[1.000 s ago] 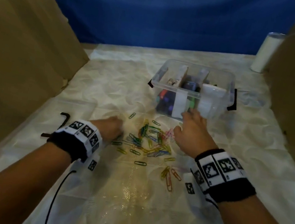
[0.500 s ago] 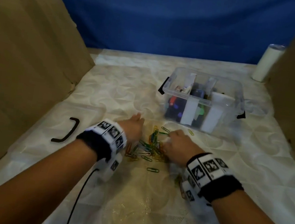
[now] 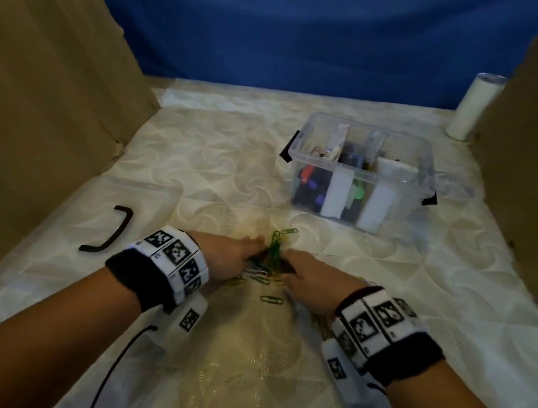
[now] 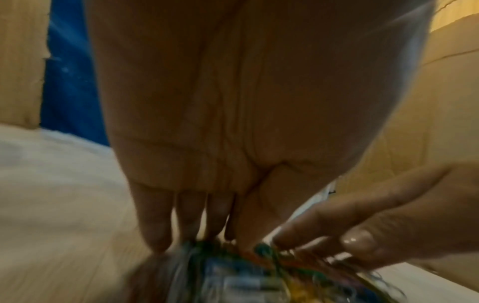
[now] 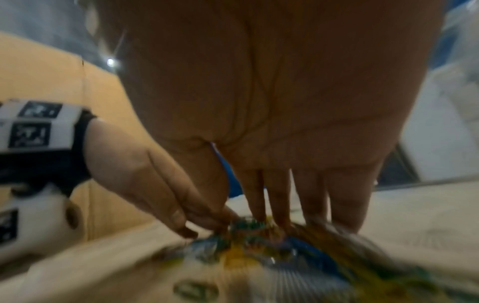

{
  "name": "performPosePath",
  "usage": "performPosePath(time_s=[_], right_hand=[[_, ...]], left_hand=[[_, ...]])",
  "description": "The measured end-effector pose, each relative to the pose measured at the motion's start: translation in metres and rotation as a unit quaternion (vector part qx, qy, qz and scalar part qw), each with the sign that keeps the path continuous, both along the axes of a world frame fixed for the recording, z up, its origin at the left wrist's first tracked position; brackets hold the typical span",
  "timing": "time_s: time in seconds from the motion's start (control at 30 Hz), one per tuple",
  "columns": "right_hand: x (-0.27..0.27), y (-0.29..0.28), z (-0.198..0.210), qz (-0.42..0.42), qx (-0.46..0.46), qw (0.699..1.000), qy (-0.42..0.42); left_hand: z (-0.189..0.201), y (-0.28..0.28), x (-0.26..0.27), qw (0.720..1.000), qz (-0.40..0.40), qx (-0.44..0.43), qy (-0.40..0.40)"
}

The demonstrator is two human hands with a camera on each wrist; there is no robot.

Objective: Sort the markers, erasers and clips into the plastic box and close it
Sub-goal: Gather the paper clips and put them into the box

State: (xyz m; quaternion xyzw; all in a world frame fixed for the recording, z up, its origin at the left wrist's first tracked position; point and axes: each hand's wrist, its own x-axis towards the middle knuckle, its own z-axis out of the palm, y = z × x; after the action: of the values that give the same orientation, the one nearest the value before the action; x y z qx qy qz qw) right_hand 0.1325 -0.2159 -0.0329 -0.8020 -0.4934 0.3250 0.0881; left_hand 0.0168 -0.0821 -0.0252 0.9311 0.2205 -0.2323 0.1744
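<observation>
Makeshift recording booth, patterned pale table cover [image 3: 197,166], cardboard panels [image 3: 44,96] at both sides, blue cloth backdrop [image 3: 303,25]

1. The left hand [image 3: 227,256] and right hand [image 3: 310,279] have closed in toward each other.
2. The clips [image 3: 272,256], scattered a second ago, now sit bunched between their fingers [image 4: 155,225].

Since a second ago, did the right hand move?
Yes. The right hand pulled back from the plastic box toward the person, closing on the paper clips.
</observation>
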Motion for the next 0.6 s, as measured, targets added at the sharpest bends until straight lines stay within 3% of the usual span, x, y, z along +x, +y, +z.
performPosePath(time_s=[0.07,0.2,0.3,0.4,0.47,0.6], right_hand=[[0.005,-0.014,0.014,-0.026,0.005,0.999,0.022],[0.021,-0.039,0.025,-0.096,-0.048,0.99,-0.095],[0.018,-0.048,0.014,-0.142,-0.113,0.977,-0.111],[-0.007,-0.046,0.007,-0.118,-0.158,0.976,-0.087],[-0.024,-0.037,0.005,-0.095,-0.137,0.984,-0.061],[-0.021,-0.037,0.009,-0.071,-0.002,0.997,-0.002]], left_hand=[[0.013,-0.003,0.008,1.0,0.004,0.018,-0.015],[0.029,0.001,0.051,0.998,-0.002,0.03,-0.061],[0.021,-0.005,0.066,0.997,-0.036,0.046,-0.048],[0.011,-0.012,0.064,0.997,-0.056,0.048,-0.005],[0.006,-0.013,0.054,0.996,-0.074,0.052,0.018],[0.007,-0.02,0.022,0.995,-0.095,0.038,0.008]])
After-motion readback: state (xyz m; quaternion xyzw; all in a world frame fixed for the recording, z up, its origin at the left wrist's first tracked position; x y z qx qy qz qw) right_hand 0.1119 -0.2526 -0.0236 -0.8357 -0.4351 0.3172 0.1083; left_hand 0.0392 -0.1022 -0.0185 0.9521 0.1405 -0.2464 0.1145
